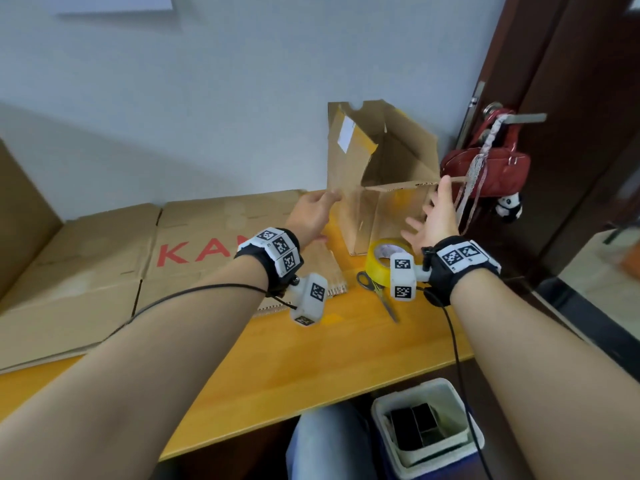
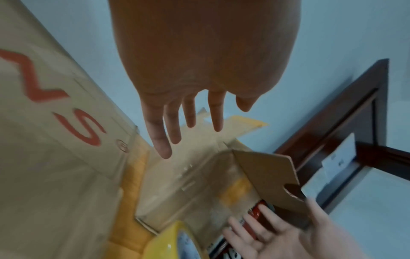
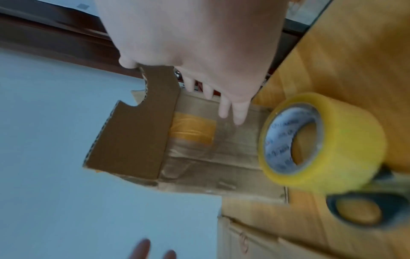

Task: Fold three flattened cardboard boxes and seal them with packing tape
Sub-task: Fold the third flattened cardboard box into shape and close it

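At the left of the wooden table (image 1: 311, 368), a stack of large flattened cardboard boxes (image 1: 104, 271) was seen lying flat, so these were judged not yet folded; red letters reading "KA" were printed on the top sheet in the head view, with the rest hidden behind the left wrist, and a red "S" followed by a small circled mark was readable in the left wrist view. Further right, the left hand (image 1: 311, 211) was held out with fingers straight and relaxed, grasping nothing, at the left wall of a small cardboard box (image 1: 377, 188) that stood raised near the table's far right end against the wall. Its top flaps were standing open and untaped, while yellowish tape was already visible on its walls; the task was therefore judged to be in its early part. A white label on one flap could not be read. The right hand (image 1: 438, 216) was likewise spread and clasping nothing, its thumb touching a notched flap. In front of the box lay a roll of packing tape (image 1: 384, 259), its core printing illegible, and scissors (image 1: 377, 294).
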